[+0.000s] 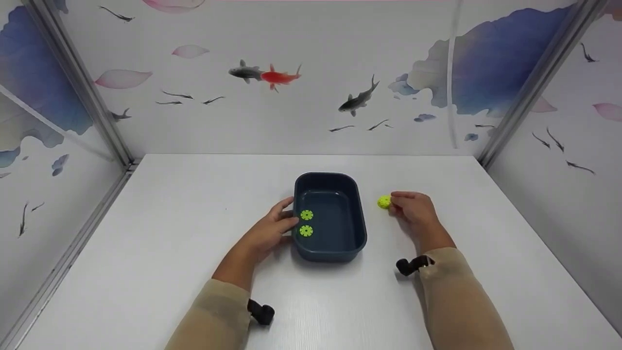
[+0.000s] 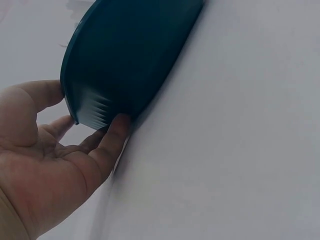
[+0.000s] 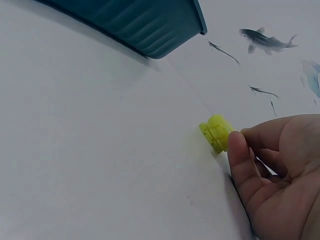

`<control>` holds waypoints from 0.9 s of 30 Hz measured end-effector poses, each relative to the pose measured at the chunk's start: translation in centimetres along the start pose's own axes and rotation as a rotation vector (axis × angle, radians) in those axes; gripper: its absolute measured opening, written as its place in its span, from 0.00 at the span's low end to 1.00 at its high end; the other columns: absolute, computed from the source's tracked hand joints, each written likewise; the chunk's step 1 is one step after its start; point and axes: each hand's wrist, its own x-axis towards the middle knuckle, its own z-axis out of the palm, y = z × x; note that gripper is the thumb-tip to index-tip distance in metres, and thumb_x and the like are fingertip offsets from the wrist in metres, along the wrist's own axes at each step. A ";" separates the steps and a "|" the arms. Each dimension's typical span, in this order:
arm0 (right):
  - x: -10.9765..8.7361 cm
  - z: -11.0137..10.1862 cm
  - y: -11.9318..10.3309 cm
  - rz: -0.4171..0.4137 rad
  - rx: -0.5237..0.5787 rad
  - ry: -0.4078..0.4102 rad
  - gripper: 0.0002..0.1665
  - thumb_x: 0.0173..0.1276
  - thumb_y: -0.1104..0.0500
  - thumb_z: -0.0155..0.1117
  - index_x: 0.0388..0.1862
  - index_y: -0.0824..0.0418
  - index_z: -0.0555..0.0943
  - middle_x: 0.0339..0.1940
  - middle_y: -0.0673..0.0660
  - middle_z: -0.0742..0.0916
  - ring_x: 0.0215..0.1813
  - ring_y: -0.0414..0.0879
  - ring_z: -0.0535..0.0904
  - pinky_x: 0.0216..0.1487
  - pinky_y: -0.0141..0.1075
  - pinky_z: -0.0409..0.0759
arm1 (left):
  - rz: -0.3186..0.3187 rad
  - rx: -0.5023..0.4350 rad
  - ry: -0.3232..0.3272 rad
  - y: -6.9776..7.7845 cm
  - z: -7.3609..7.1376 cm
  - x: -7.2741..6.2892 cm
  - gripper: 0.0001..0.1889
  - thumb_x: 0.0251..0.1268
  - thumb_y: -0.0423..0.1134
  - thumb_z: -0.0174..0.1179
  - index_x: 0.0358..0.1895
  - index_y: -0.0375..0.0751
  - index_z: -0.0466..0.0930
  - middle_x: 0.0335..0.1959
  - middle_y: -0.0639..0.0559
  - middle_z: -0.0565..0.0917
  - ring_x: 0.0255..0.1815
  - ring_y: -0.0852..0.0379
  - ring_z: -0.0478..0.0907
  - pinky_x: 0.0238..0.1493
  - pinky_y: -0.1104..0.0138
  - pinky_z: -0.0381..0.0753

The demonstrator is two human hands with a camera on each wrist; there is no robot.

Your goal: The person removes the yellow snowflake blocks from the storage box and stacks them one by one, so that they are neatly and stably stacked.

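A dark blue rectangular tub (image 1: 330, 256) stands upright mid-table. On its floor, along the left side, lie two flat yellow-green notched discs (image 1: 306, 231). My left hand (image 1: 267, 231) holds the tub's left side, thumb at the rim and other fingers against the outer wall; the left wrist view has the ribbed end of the tub (image 2: 95, 107) between them. To the right of the tub, my right hand (image 1: 415, 209) pinches a small stack of yellow-green notched discs (image 3: 215, 134) between thumb and fingertips, close over the table. Part of the stack is hidden behind the fingertips.
The white table (image 1: 194, 194) is enclosed by a back wall (image 1: 311, 121) and side walls printed with fish and petals. Metal posts (image 1: 529, 82) stand at the back corners. A black wrist camera (image 1: 262, 313) sits on each sleeve.
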 end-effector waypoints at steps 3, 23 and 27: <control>0.0 0.0 0.1 0.002 0.011 0.001 0.23 0.82 0.59 0.62 0.72 0.59 0.79 0.67 0.60 0.81 0.50 0.45 0.84 0.59 0.31 0.87 | 0.000 -0.003 -0.001 0.0 0.0 0.0 0.35 0.83 0.43 0.57 0.86 0.64 0.56 0.86 0.42 0.61 0.83 0.40 0.68 0.80 0.46 0.72; -4.8 5.4 -5.2 -0.263 -0.001 -0.241 0.15 0.79 0.57 0.68 0.59 0.60 0.85 0.45 0.51 0.86 0.41 0.42 0.86 0.47 0.30 0.90 | -0.005 -0.024 -0.002 0.0 0.1 -0.2 0.35 0.83 0.42 0.57 0.86 0.64 0.56 0.87 0.43 0.61 0.83 0.41 0.67 0.82 0.46 0.71; -6.0 7.4 -6.4 -0.309 0.020 -0.333 0.11 0.79 0.59 0.68 0.56 0.61 0.86 0.43 0.52 0.87 0.40 0.43 0.86 0.46 0.31 0.90 | -0.006 -0.020 -0.001 0.1 0.1 -0.1 0.35 0.83 0.42 0.57 0.86 0.65 0.57 0.87 0.43 0.61 0.84 0.41 0.67 0.82 0.45 0.70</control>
